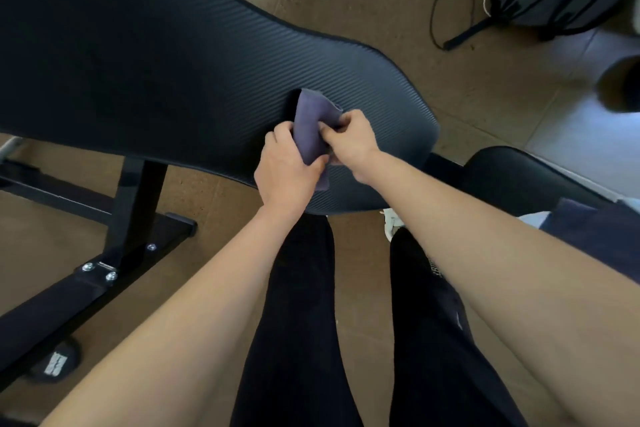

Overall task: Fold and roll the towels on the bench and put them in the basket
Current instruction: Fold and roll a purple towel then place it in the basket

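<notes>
Slippage is the main danger: the purple towel (310,122) is a narrow folded strip, and if either grip loosens, its free upper end could open again or the roll could become crooked. It is held over the padded surface (173,63), near the rounded end, so it might also drop past the edge to the floor. The left hand (287,170) wraps the towel's lower part, with the thumb across it. The right hand (353,139) pinches its right edge with curled fingers. No basket is visible.
</notes>
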A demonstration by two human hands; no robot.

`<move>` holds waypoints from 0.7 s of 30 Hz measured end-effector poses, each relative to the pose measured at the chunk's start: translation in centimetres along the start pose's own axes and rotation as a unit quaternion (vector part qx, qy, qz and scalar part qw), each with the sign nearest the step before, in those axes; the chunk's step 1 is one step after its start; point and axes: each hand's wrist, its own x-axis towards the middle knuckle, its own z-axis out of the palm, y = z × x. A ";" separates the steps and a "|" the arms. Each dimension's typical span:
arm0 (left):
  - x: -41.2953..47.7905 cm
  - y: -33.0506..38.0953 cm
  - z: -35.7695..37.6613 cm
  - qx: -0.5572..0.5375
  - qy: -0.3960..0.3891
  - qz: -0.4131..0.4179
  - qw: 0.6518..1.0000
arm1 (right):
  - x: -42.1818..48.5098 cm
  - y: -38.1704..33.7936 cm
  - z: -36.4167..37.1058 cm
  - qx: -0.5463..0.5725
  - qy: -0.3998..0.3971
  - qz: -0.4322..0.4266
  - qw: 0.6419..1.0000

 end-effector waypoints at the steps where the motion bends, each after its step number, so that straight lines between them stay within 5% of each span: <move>1: 0.2 0.2 0.2 0.009 -0.008 -0.007 1.000 | -0.2 0.5 0.2 0.042 -0.006 0.026 0.999; 5: -0.3 0.8 0.2 -0.002 -0.026 0.007 1.000 | -1.2 1.9 -1.2 0.158 -0.088 0.080 0.980; 10: -2.8 3.7 0.0 -0.123 -0.119 0.029 0.985 | -3.7 4.3 -6.5 0.139 -0.066 -0.014 0.988; 17: -10.8 17.0 3.6 -0.319 -0.203 0.056 0.924 | -12.1 5.9 -20.8 0.347 -0.126 -0.010 0.929; 21: -16.9 26.4 7.5 -0.345 -0.257 0.095 0.898 | -16.1 8.4 -31.2 0.407 -0.045 -0.082 0.909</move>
